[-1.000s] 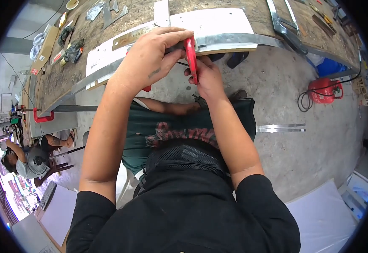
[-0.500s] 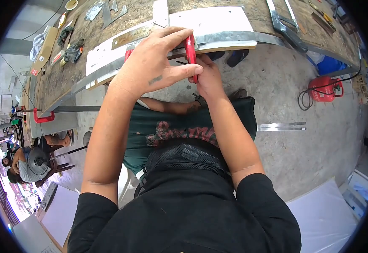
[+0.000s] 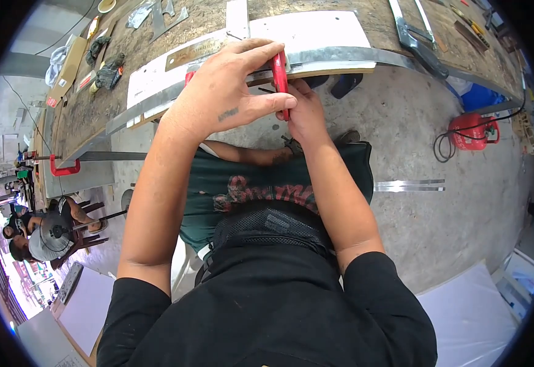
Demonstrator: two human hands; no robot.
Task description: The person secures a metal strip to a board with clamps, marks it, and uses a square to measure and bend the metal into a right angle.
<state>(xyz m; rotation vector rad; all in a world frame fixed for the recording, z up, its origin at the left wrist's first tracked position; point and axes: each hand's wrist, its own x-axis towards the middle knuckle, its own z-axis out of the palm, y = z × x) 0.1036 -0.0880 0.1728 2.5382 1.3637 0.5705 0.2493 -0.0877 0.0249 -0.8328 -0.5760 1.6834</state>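
Note:
A red clamp (image 3: 280, 74) stands at the front edge of the workbench, beside a long grey metal strip (image 3: 334, 55) that runs over a white board (image 3: 316, 30). Around the clamp's frame are the fingers of my left hand (image 3: 224, 85), the thumb pressed near its lower part. My right hand (image 3: 305, 113) is closed below the bench edge, at the clamp's lower end; its fingertips are partly hidden. A second red piece (image 3: 190, 76) shows behind my left wrist. A brass-coloured plate (image 3: 184, 56) lies on the white board.
The wooden workbench (image 3: 383, 27) carries gloves (image 3: 109, 72) at the left and a dark metal tool (image 3: 423, 52) at the right. Another red clamp (image 3: 65, 166) grips the left corner. A red gas cylinder (image 3: 472, 131) stands on the floor. Seated people are at far left.
The view has shifted slightly. Both hands keep the same hold at the clamp. A seated person at the far left has moved a little.

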